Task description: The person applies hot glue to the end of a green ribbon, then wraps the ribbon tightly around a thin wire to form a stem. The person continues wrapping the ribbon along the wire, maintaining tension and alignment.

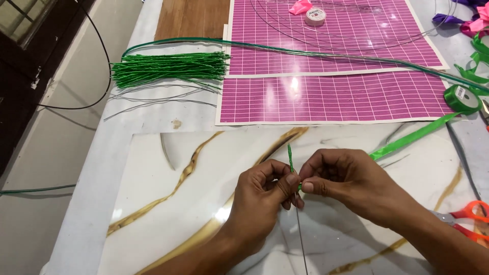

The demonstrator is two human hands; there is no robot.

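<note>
My left hand [265,196] pinches a thin metal wire [300,229] whose upper end is wrapped in green ribbon [290,158]. My right hand [346,183] meets it at the wrapped part, fingers closed on the green ribbon strip [407,138], which runs up and right to a green ribbon roll [461,98]. The bare wire runs down toward me between the two wrists. Both hands hover over a white marble-patterned board [168,214].
A bundle of green-wrapped wires [168,69] lies at the upper left, with bare wires [158,99] beside it. Pink grid sheets [331,97] cover the far table, with a white tape roll [316,16] on them. Orange-handled scissors [466,219] lie at the right. Long green stems [305,51] cross the sheets.
</note>
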